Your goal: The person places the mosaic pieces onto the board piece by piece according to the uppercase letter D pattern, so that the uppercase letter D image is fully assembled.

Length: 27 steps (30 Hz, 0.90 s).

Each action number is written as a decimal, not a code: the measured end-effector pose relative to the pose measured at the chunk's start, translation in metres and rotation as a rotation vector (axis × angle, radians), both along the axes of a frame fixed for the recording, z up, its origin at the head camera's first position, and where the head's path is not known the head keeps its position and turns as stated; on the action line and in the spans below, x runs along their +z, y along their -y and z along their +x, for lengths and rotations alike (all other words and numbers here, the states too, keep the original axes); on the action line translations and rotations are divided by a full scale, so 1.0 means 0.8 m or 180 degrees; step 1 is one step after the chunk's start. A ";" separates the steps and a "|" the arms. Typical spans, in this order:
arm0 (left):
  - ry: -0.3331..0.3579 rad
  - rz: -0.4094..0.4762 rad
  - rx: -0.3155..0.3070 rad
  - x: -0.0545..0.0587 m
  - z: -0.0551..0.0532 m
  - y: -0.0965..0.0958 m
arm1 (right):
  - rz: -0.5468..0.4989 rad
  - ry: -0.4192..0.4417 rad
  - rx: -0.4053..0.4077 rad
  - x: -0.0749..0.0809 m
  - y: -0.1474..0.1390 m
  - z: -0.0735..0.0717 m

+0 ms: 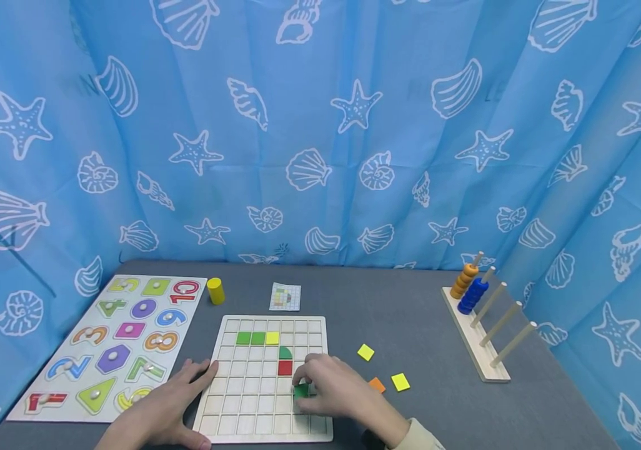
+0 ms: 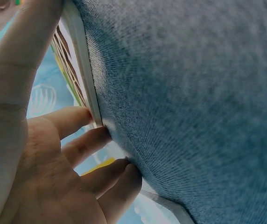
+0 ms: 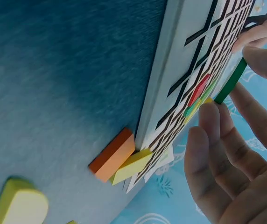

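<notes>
My right hand [image 1: 334, 387] pinches a dark green tile [image 3: 231, 81] between thumb and fingers, over the lower right part of the wooden grid board [image 1: 233, 406]. At the board's left edge rests my left hand [image 1: 160, 406], fingers spread and holding nothing; in the left wrist view its fingertips [image 2: 106, 133] are right by the edge. Two green squares [image 1: 250, 338] and a yellow square [image 1: 272, 338] lie in one upper row of the grid. Just below and to the right sit a green quarter-round tile [image 1: 285, 353] and a red square [image 1: 285, 367].
Loose yellow tiles [image 1: 366, 352] and an orange tile [image 1: 377, 385] lie right of the board. A pattern card [image 1: 285, 297] and a yellow cylinder [image 1: 216, 291] stand behind it. The number-and-shape puzzle [image 1: 109, 331] is at left, the peg bead rack [image 1: 480, 350] at right.
</notes>
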State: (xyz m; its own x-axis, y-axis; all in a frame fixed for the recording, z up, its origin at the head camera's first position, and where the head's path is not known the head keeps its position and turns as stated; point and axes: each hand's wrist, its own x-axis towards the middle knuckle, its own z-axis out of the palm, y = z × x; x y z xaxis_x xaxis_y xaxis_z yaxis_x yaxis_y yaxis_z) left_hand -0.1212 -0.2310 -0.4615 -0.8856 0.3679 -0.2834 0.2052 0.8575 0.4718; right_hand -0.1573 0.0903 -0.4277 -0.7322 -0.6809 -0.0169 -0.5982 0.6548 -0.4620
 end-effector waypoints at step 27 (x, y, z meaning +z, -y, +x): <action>0.0098 0.0011 0.0057 0.000 -0.003 -0.001 | 0.0306 -0.0531 -0.0179 -0.018 0.046 -0.008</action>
State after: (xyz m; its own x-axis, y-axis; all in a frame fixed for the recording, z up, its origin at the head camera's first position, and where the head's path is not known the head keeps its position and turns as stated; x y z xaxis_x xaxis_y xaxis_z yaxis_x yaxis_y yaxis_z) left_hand -0.1235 -0.2305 -0.4616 -0.8829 0.3532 -0.3095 0.1752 0.8592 0.4807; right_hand -0.1634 0.0534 -0.4418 -0.7671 -0.6399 0.0449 -0.6225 0.7257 -0.2931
